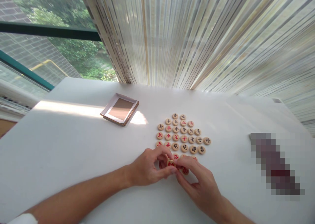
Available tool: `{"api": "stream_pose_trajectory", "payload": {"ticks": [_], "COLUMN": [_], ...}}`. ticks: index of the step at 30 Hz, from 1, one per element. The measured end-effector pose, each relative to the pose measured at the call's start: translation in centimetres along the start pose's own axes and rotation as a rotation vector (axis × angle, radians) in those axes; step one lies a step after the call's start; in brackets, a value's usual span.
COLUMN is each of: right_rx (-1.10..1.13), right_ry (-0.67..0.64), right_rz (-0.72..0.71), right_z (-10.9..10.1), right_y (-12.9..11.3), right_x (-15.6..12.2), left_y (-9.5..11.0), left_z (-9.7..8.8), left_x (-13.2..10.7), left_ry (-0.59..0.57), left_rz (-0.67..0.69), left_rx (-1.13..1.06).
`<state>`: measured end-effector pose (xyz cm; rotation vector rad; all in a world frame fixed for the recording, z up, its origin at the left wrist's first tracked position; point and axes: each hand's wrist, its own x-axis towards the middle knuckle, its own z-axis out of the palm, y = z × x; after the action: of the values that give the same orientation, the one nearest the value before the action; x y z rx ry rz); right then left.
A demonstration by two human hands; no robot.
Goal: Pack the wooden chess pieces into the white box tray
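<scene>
Round wooden Chinese chess pieces (183, 139) with red and black characters lie face up in rows on the white table. At the near side of the rows, my left hand (150, 166) is closed, its thumb and fingers around a red-marked chess piece (171, 164). My right hand (200, 184) meets it from the right, thumb and index finger pinched together at that piece's edge. Another red-marked piece (185, 171) shows just behind the right fingers; whether they touch it I cannot tell. Both hands partly cover the nearest row.
An open shallow box (106, 112) stands at the left back, partly in a strip of sunlight. A blurred-out dark object (275, 165) lies on the right of the table (86, 152). Striped curtains (167, 37) and a window stand behind the table.
</scene>
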<state>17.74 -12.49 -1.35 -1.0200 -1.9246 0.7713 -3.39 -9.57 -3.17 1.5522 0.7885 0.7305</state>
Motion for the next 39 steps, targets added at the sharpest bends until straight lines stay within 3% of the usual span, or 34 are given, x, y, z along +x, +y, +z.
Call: {"api": "stream_pose_trajectory", "payload": {"ticks": [8, 18, 21, 25, 30, 33, 39], "right_rx": [-0.054, -0.066, -0.097, -0.121, -0.1, -0.103, -0.104], "right_ry": [0.01, 0.018, 0.088, 0.194, 0.239, 0.244, 0.245], "right_rz": [-0.033, 0.029, 0.019, 0.016, 0.03, 0.032, 0.053], "right_z": [0.2, -0.1, -0.9, -1.8, -2.1, -2.2, -2.4], "right_y": [0.0, -0.3, -0.1, 0.3, 0.9, 1.1, 1.4], "right_x": [0.1, 0.0, 0.2, 0.4, 0.3, 0.3, 0.3], "left_y": [-0.1, 0.8, 1.3, 1.8, 1.8, 1.8, 1.5], "left_z": [0.1, -0.1, -1.5, -5.0, -9.1, -9.8, -9.0], "left_x": [-0.2, 0.1, 0.9, 2.4, 3.2, 3.2, 3.1], "left_ry": [-0.004, 0.059, 0.153, 0.282, 0.26, 0.24, 0.211], "left_rz": [0.033, 0.044, 0.001, 0.001, -0.107, -0.147, -0.111], "left_rx": [-0.038, -0.071, -0.078, 0.045, 0.363, 0.555, 0.691]}}
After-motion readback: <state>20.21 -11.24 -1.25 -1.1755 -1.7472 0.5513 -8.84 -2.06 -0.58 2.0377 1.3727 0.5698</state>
